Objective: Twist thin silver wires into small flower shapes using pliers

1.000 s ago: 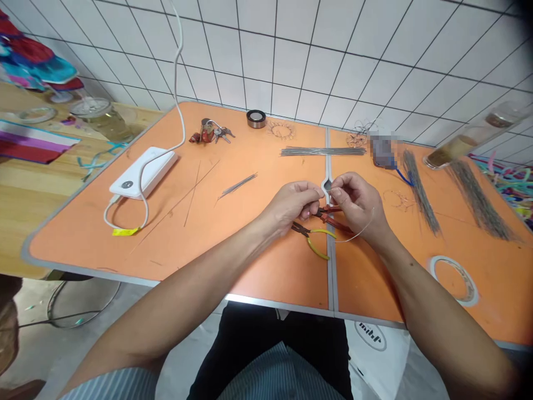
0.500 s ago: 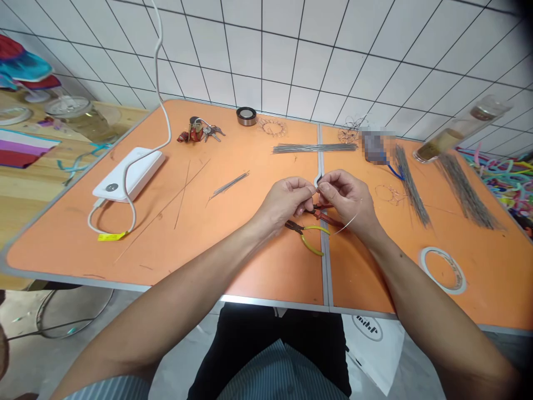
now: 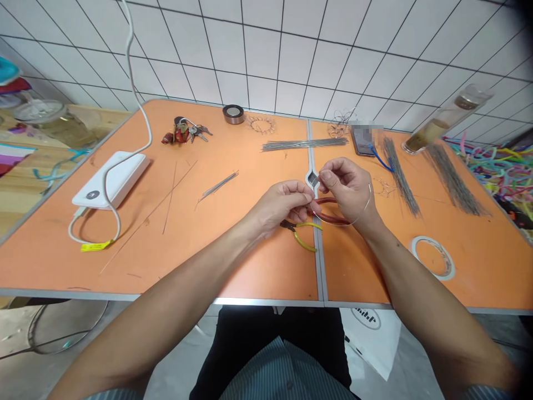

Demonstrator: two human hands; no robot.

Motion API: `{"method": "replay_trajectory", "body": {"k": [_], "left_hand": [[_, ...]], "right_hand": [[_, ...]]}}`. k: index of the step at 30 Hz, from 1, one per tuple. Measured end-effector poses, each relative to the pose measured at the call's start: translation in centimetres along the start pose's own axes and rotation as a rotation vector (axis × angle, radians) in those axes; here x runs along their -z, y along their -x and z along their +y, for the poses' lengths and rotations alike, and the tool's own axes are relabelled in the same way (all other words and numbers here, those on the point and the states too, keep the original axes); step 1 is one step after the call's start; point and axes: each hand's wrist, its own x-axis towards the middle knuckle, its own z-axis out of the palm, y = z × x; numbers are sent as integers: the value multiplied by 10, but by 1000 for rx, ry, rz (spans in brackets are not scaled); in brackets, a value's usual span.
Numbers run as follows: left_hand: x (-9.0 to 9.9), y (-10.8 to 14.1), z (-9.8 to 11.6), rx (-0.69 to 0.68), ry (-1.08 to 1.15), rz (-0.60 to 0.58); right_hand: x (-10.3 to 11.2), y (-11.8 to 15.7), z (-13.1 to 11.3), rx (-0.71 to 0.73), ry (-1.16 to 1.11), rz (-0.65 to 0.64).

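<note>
My left hand [image 3: 287, 204] and my right hand [image 3: 346, 186] are close together over the seam of the orange table. Both have their fingers pinched on a thin wire [image 3: 368, 203], which curves in a loop below and around my right hand. Just beneath them lie red-handled pliers [image 3: 333, 218], partly hidden by my hands. Yellow-handled pliers [image 3: 306, 244] rest nearer the table's front edge. A white-rimmed piece [image 3: 312, 178] with a dark middle sits at the seam behind my fingertips.
Wire bundles [image 3: 306, 144] lie at the back and right [image 3: 402, 178]. A white power bank [image 3: 110, 180] with a cable is at left. Keys [image 3: 197, 132], a black tape roll [image 3: 234, 114], a phone [image 3: 361, 140], a glass bottle [image 3: 441, 122] and a white tape ring [image 3: 448, 266] are around.
The view has shifted a little to the right. My right hand has drawn slightly up and away from my left, and the wire now bows in a wider loop.
</note>
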Motion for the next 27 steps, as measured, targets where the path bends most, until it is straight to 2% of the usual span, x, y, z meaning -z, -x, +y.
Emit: {"method": "replay_trajectory", "body": {"k": [9, 12, 16, 20, 27], "left_hand": [[-1, 1, 3, -16, 12, 15], [1, -1, 7, -53, 75, 104], [5, -3, 14, -157, 154, 301], [7, -5, 16, -210, 171, 406], [5, -6, 10, -241, 117, 452]], "right_hand": [[0, -1, 6, -80, -139, -78], [4, -2, 7, -172, -240, -110], [4, 0, 5, -274, -215, -141], [-5, 6, 2, -249, -161, -150], [-19, 16, -3, -143, -63, -128]]}}
